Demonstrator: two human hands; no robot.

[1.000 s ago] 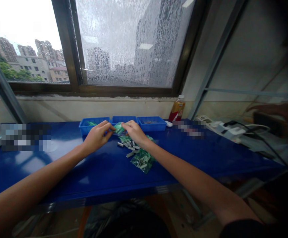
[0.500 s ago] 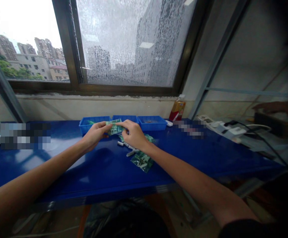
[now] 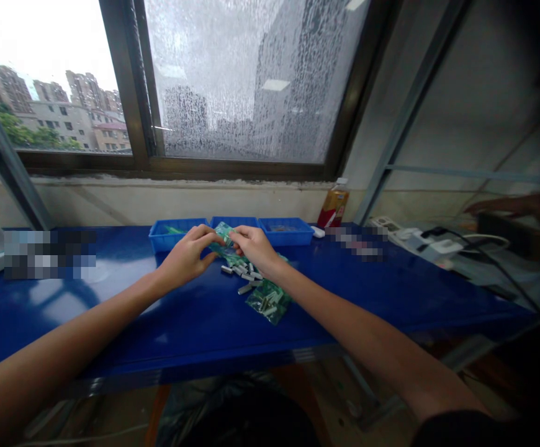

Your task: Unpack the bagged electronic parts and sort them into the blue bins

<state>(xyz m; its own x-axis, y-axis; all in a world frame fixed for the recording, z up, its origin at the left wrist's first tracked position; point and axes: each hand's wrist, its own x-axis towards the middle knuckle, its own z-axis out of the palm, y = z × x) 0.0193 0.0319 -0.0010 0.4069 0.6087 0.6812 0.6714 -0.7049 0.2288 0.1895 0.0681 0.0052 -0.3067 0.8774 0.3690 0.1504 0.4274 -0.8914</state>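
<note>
My right hand [image 3: 255, 247] pinches a small clear plastic bag with green markings [image 3: 224, 231] above the table. Just left of the bag, my left hand [image 3: 190, 253] is open, its thumb and curved fingers apart. Whether its fingertips still brush the bag I cannot tell. Below the hands, several short metallic and white cylinders [image 3: 244, 288] lie loose on the blue table [image 3: 181, 329]. Nearer to me is another green-tinted clear bag [image 3: 269, 303] with similar pieces in it. More green bag material lies partly hidden behind my right hand.
Along the back stand a left blue tray [image 3: 156, 239] with something green inside, a middle blue tray [image 3: 246, 221] and a right blue tray [image 3: 293, 237]. A bottle of amber drink [image 3: 333, 206] is by the wall. White adapters [image 3: 440, 249] and cables lie right, near another person's blurred hand [image 3: 498, 205].
My left hand has let go of the small bag and opened. The bag, in my right hand, has turned more upright and shifted slightly right.
</note>
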